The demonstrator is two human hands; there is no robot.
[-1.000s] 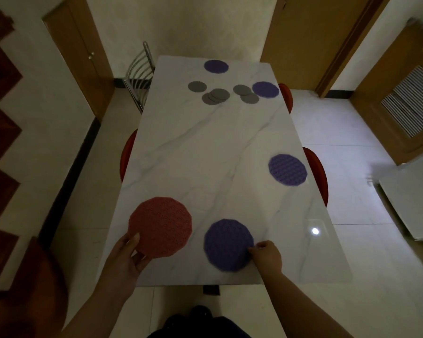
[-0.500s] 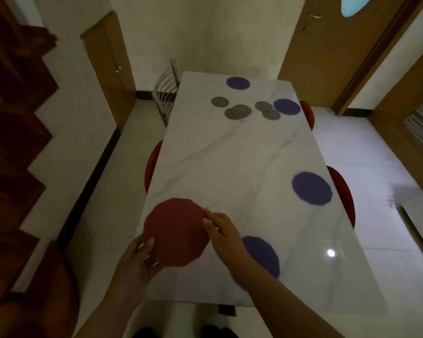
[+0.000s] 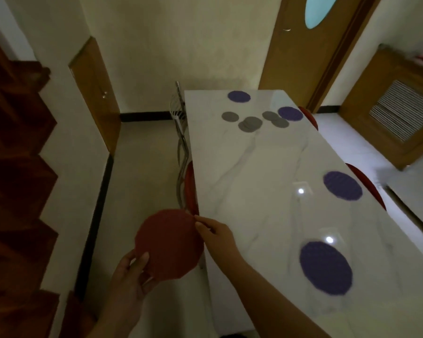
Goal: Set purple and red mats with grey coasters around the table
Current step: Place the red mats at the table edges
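Observation:
A round red mat (image 3: 169,242) hangs in the air just off the left edge of the white marble table (image 3: 254,181). My left hand (image 3: 132,272) pinches its near rim with the thumb on top. My right hand (image 3: 214,234) grips its right rim. Purple mats lie on the table: one near me (image 3: 325,267), one at the right edge (image 3: 342,185), one at the far right (image 3: 290,113) and one at the far end (image 3: 239,96). Several grey coasters (image 3: 250,122) lie in a loose cluster near the far end, some overlapping.
Red-seated chairs are tucked in: one on the left (image 3: 189,189), two on the right (image 3: 366,184). A metal chair back (image 3: 178,111) stands at the far left corner. Dark wooden stairs (image 3: 15,167) rise on the left; wooden doors line the walls.
The red mat has been lifted off the table and carried left past its edge. My right hand left the near purple mat and took the red mat's right rim. The view swung left.

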